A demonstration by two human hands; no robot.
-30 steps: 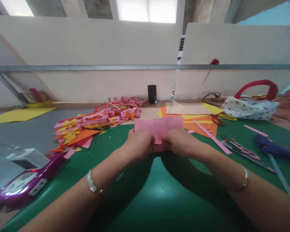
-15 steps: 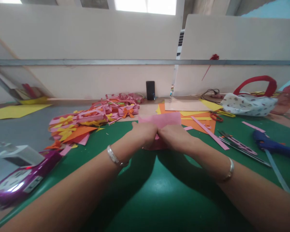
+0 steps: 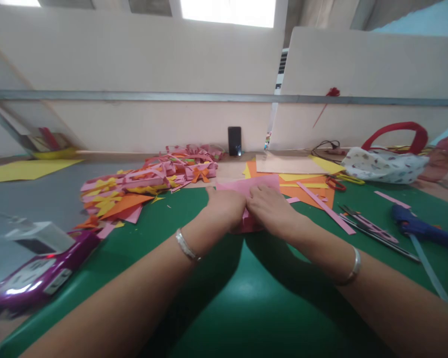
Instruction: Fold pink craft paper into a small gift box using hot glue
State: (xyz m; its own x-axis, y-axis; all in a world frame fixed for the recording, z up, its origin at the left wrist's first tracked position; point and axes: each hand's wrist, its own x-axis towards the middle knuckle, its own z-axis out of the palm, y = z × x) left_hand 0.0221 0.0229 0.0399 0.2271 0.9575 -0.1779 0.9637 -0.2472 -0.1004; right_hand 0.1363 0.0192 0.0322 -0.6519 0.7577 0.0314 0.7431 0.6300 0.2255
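A pink sheet of paper (image 3: pixel 246 185) lies folded on the green cutting mat (image 3: pixel 224 298) in the middle of the view. My left hand (image 3: pixel 226 208) and my right hand (image 3: pixel 269 209) sit side by side on it, knuckles nearly touching, fingers curled and pressing down on the paper. Only the sheet's far edge and a bit of its near fold show past my hands. Each wrist carries a silver bangle.
A heap of pink, orange and yellow paper cuttings (image 3: pixel 142 184) lies at the left. Orange and yellow sheets (image 3: pixel 306 184), pink strips, scissors (image 3: pixel 369 228) and a blue glue gun (image 3: pixel 421 226) lie at the right. A purple power strip (image 3: pixel 37 276) sits near left, a patterned bag (image 3: pixel 386 164) far right, a phone (image 3: pixel 234 140) against the wall.
My hands have come together over the pink sheet and moved a little farther away from me. More of the sheet is covered than before, and its visible part looks smaller.
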